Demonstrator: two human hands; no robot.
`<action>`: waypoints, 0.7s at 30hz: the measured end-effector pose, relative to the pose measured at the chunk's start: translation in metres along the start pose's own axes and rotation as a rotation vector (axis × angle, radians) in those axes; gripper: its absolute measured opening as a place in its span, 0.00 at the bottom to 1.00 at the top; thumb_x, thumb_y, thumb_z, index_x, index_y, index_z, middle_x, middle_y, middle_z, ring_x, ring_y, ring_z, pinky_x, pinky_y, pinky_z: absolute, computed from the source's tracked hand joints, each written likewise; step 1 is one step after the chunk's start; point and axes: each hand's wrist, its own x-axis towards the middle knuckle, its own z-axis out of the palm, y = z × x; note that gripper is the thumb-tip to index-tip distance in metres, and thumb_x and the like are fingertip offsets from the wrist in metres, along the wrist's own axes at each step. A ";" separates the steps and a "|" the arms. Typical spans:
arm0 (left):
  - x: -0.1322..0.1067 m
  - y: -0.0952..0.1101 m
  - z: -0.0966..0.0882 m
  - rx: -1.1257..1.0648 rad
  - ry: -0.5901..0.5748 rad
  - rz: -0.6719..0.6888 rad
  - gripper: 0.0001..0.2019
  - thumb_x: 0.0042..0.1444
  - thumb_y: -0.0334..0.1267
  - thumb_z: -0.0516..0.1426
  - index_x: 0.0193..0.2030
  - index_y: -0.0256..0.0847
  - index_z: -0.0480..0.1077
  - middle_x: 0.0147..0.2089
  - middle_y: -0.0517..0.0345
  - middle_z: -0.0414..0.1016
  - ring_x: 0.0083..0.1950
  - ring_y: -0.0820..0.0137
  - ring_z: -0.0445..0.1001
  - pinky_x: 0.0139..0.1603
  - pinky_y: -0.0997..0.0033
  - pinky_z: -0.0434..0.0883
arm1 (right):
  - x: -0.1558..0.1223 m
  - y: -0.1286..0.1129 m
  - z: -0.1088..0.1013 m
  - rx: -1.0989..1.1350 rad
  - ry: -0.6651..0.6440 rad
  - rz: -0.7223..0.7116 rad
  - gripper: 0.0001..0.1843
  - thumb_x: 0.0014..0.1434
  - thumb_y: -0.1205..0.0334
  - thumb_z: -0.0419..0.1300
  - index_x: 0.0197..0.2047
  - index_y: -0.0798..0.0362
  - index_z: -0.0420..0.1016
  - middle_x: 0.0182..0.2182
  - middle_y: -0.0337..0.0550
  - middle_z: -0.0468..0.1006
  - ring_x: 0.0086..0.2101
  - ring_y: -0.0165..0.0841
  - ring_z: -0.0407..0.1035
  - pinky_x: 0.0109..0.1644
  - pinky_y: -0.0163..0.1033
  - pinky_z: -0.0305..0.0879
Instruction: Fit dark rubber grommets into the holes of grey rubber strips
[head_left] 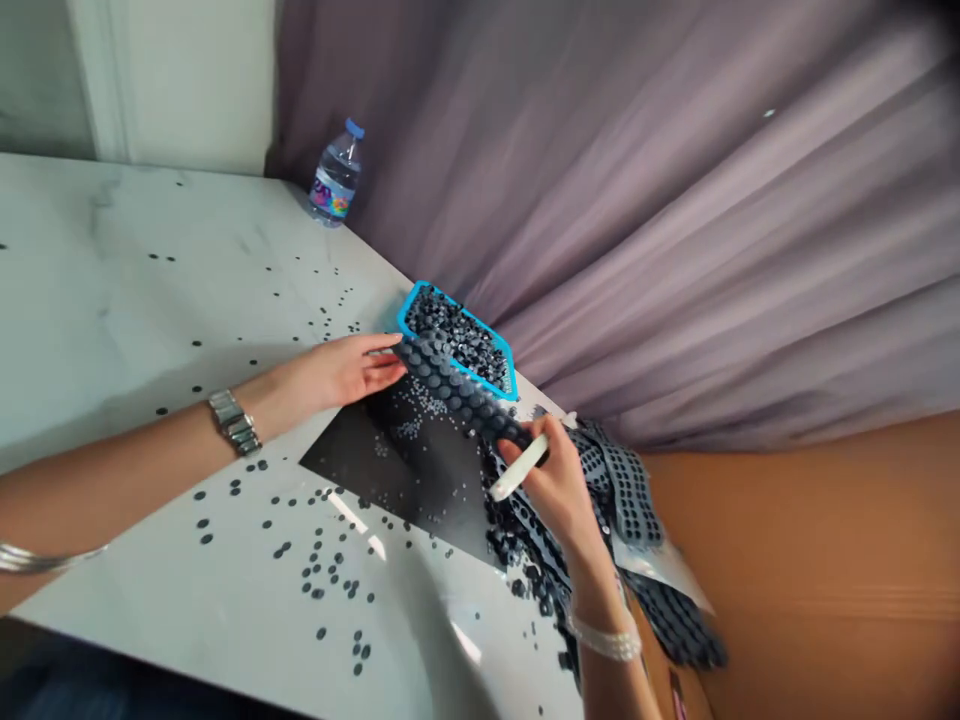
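My left hand reaches in from the left, its fingertips pinching one end of a strip of dark grey round studs. My right hand grips the strip's other end along with a flat white stick. Just behind the strip sits a tray with a bright blue rim, heaped with dark round pieces. Below the strip lies a black sheet scattered with tiny silver beads. Its right part is hidden under my right hand and loose studs.
The white marble table carries many scattered dark studs. A plastic water bottle stands at its far edge against a mauve curtain. More stud strips hang over the right edge, above an orange-brown surface.
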 end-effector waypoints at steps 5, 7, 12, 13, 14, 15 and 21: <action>-0.005 -0.006 -0.009 0.297 0.124 0.281 0.10 0.44 0.31 0.64 0.33 0.38 0.69 0.37 0.54 0.74 0.38 0.70 0.72 0.42 0.64 0.73 | -0.016 0.023 0.046 0.019 -0.141 0.035 0.16 0.51 0.56 0.60 0.31 0.48 0.54 0.33 0.37 0.74 0.29 0.31 0.63 0.35 0.36 0.59; -0.008 -0.013 -0.005 0.402 0.150 0.357 0.12 0.44 0.32 0.63 0.37 0.38 0.70 0.37 0.55 0.74 0.38 0.69 0.72 0.41 0.65 0.71 | -0.023 0.028 0.053 0.037 -0.151 0.056 0.17 0.51 0.55 0.61 0.31 0.48 0.53 0.36 0.40 0.75 0.30 0.31 0.64 0.37 0.37 0.60; -0.007 -0.017 -0.001 0.893 0.153 0.699 0.24 0.48 0.34 0.60 0.54 0.41 0.68 0.31 0.60 0.70 0.34 0.70 0.69 0.38 0.67 0.67 | -0.040 0.035 0.053 -0.009 -0.133 0.101 0.17 0.51 0.54 0.62 0.32 0.49 0.56 0.44 0.45 0.75 0.33 0.34 0.67 0.40 0.40 0.61; -0.005 -0.015 -0.004 1.022 0.155 0.724 0.24 0.49 0.34 0.58 0.56 0.40 0.67 0.31 0.60 0.70 0.33 0.69 0.69 0.37 0.67 0.66 | -0.043 0.035 0.052 -0.014 -0.139 0.107 0.16 0.52 0.54 0.63 0.32 0.49 0.57 0.45 0.46 0.75 0.35 0.35 0.68 0.41 0.40 0.61; -0.004 -0.012 -0.007 1.139 0.163 0.725 0.25 0.50 0.34 0.58 0.57 0.39 0.66 0.31 0.59 0.70 0.32 0.68 0.70 0.37 0.67 0.66 | -0.045 0.035 0.051 -0.014 -0.141 0.114 0.16 0.52 0.53 0.63 0.33 0.49 0.58 0.46 0.47 0.75 0.37 0.36 0.69 0.42 0.41 0.62; -0.002 -0.009 -0.011 1.255 0.175 0.720 0.26 0.50 0.33 0.57 0.58 0.37 0.65 0.31 0.58 0.71 0.33 0.67 0.70 0.37 0.67 0.66 | -0.047 0.035 0.050 -0.009 -0.137 0.123 0.15 0.53 0.52 0.62 0.34 0.49 0.60 0.46 0.48 0.75 0.39 0.37 0.70 0.43 0.41 0.62; -0.004 0.011 -0.028 1.804 0.320 0.743 0.31 0.56 0.34 0.53 0.67 0.37 0.53 0.39 0.49 0.75 0.42 0.58 0.73 0.41 0.63 0.68 | -0.054 0.035 0.044 0.184 -0.047 0.185 0.18 0.66 0.45 0.47 0.37 0.50 0.66 0.41 0.46 0.78 0.38 0.36 0.72 0.42 0.40 0.66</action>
